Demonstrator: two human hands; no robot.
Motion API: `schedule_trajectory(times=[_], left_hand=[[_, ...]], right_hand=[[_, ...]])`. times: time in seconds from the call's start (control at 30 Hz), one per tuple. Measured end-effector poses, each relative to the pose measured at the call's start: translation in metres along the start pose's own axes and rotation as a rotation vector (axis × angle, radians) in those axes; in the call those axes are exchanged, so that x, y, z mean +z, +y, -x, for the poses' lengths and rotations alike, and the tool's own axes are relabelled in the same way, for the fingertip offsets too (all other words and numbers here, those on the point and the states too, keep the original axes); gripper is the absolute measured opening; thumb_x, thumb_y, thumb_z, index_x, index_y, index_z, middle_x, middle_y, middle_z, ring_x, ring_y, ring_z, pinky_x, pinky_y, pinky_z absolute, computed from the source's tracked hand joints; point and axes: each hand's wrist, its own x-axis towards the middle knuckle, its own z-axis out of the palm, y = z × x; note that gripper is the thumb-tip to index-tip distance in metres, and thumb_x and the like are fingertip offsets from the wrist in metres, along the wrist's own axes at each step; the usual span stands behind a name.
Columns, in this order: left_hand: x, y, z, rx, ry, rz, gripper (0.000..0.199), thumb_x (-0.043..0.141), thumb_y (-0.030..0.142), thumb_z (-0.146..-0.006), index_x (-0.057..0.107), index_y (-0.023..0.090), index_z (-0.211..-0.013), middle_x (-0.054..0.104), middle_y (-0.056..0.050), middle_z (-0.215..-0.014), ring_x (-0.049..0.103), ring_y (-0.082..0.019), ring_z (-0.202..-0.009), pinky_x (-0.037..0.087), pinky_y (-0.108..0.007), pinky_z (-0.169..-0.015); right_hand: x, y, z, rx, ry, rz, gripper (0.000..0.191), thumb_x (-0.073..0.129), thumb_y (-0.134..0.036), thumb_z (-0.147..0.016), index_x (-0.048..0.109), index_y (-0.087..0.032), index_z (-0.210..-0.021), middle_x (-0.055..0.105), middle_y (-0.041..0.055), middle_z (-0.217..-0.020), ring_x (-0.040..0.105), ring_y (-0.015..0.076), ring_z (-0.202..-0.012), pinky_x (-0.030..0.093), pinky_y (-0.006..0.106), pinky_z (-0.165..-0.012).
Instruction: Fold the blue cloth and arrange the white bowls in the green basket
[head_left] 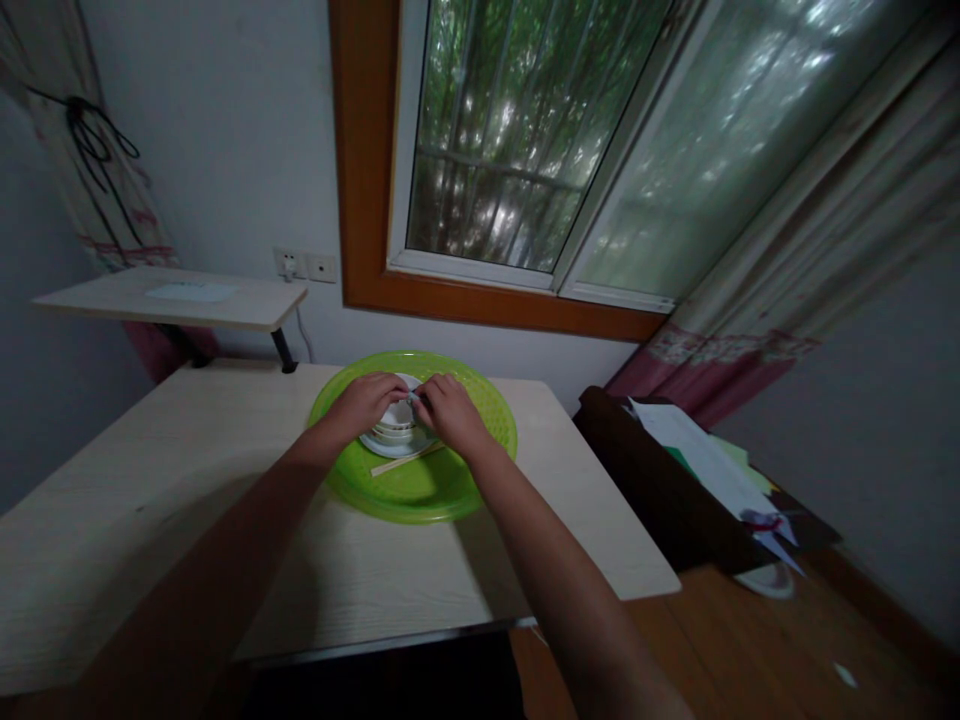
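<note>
A round green tray (420, 505) rests on the table, with white bowls (395, 433) stacked on a plate (403, 450) in it. A pair of light chopsticks (397, 463) lies in front of the plate. Over the bowls, my left hand (373, 400) and my right hand (450, 410) meet at the fingertips. Both are closed in a pinch on a small pale object (412, 397), too small to name. My fingers and hands hide part of the bowls and of the plate's back.
The wooden table (360, 570) extends left to a raised shelf (202, 300) with a paper on it. Beyond the table's right edge stands a dark brown piece of furniture (645, 480) with papers (697, 460) on top. A window (540, 150) is ahead.
</note>
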Motion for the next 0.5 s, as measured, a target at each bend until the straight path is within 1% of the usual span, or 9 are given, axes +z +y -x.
schedule_trajectory(times=[0.13,0.3,0.4,0.5], left_hand=[[0.001,-0.004,0.000,0.007,0.003,-0.005,0.017,0.063,0.019,-0.099,0.080,0.022,-0.097,0.083,-0.010,-0.103,0.076,-0.027,-0.102,0.059,-0.039,-0.098],[0.000,-0.008,0.002,0.015,0.029,-0.027,0.022,0.058,0.018,-0.100,0.080,0.021,-0.101,0.083,-0.012,-0.108,0.076,-0.028,-0.106,0.059,-0.042,-0.101],[0.000,-0.010,0.002,0.016,0.066,-0.045,0.022,0.057,0.017,-0.099,0.079,0.020,-0.100,0.083,-0.013,-0.108,0.075,-0.029,-0.107,0.059,-0.044,-0.102],[-0.001,-0.011,0.001,-0.021,0.132,-0.072,0.022,0.056,0.018,-0.100,0.078,0.022,-0.099,0.083,-0.012,-0.108,0.074,-0.029,-0.108,0.058,-0.045,-0.104]], right_hand=[[-0.004,0.000,0.000,0.032,-0.012,0.020,0.010,0.078,-0.020,-0.102,0.078,-0.018,-0.112,0.074,0.0121,-0.111,0.064,0.0294,-0.108,0.047,0.039,-0.096],[-0.011,-0.002,0.000,0.108,-0.060,0.100,0.013,0.080,-0.022,-0.097,0.078,-0.015,-0.109,0.075,0.0150,-0.111,0.064,0.0319,-0.108,0.047,0.040,-0.095],[-0.014,0.000,0.001,0.144,-0.078,0.141,0.014,0.079,-0.025,-0.098,0.078,-0.016,-0.108,0.076,0.0158,-0.113,0.064,0.0329,-0.109,0.047,0.041,-0.094],[-0.015,0.004,0.003,0.192,-0.076,0.159,0.014,0.078,-0.026,-0.099,0.078,-0.015,-0.109,0.076,0.0166,-0.114,0.065,0.0336,-0.110,0.048,0.041,-0.094]])
